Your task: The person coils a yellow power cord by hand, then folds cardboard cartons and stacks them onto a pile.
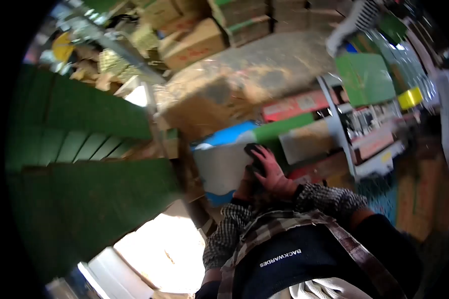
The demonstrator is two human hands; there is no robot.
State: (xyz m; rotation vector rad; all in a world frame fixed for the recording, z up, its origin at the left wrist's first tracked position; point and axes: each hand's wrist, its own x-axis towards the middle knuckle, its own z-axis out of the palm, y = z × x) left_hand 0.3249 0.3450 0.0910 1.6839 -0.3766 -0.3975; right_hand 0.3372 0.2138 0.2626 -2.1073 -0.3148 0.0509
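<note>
My right hand (272, 174), in a pink glove with dark parts, has its fingers stretched out and apart, and holds nothing that I can make out. Close beside it on the left is my left hand (246, 185), mostly in shadow, its fingers hidden or blurred. Both hands are at the right end of a grey-white box top (222, 167) with blue edges. A green strip (284, 127) and a grey-brown box (308, 142) lie just beyond and right of my right hand.
Green crates or panels (85, 199) fill the left side. Cardboard boxes (192, 45) stand at the back. A grey metal bar (336, 124) crosses near a green box (365, 79) and a yellow item (410, 98). Bright light falls on the floor (159, 249) at lower left.
</note>
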